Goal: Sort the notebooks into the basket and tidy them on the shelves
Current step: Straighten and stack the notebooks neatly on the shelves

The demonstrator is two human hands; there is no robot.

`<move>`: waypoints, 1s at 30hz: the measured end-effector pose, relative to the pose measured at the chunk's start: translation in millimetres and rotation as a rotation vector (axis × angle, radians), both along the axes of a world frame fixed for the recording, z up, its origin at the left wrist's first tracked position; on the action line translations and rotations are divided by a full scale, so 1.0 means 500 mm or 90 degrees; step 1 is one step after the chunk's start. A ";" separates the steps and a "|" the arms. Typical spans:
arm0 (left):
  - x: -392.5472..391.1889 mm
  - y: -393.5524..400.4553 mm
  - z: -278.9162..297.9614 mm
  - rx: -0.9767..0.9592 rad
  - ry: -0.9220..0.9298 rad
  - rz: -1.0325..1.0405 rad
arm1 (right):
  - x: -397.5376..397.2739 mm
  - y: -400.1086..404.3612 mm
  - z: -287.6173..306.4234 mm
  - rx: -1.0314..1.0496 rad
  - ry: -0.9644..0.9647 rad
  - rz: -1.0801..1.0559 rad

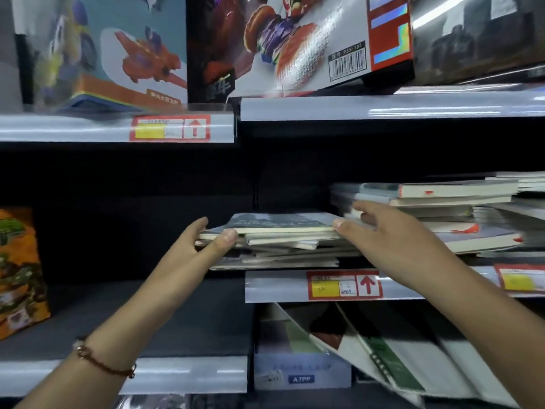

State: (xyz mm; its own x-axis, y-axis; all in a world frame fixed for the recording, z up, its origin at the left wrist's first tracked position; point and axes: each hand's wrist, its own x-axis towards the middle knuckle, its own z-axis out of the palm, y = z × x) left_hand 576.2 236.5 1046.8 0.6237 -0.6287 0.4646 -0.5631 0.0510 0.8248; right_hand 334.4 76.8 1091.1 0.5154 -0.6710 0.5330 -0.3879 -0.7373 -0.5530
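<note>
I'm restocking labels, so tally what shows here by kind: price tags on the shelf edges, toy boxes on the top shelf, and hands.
Price tags: 3
Toy boxes: 2
Hands: 2
Total: 7

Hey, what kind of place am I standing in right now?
Most likely a shop, in its stationery and toy aisle. The shelf edges carry price tags with red arrows, boxed toys with a barcode stand on the shelf above, and both hands handle a pile of notebooks laid out for sale.
</note>
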 end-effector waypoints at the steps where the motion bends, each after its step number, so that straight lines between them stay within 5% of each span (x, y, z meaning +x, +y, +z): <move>1: 0.000 -0.002 -0.002 -0.012 -0.001 0.007 | 0.003 0.005 0.001 -0.007 0.005 0.001; 11: -0.027 -0.012 -0.026 -0.054 -0.012 0.021 | 0.031 0.026 -0.002 -0.039 0.020 -0.032; 19: -0.037 -0.035 -0.015 -0.099 -0.024 0.074 | 0.042 0.005 -0.009 0.164 -0.060 0.078; 30: -0.022 -0.060 -0.026 -0.166 0.027 0.060 | 0.035 0.035 -0.031 0.181 -0.023 0.103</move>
State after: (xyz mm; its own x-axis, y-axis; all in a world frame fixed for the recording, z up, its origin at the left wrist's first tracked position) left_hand 565.1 206.3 1033.9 0.6961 -0.4300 0.5749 -0.5399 0.2142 0.8140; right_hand 351.7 94.5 1075.4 0.6118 -0.7063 0.3562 -0.2552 -0.6024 -0.7563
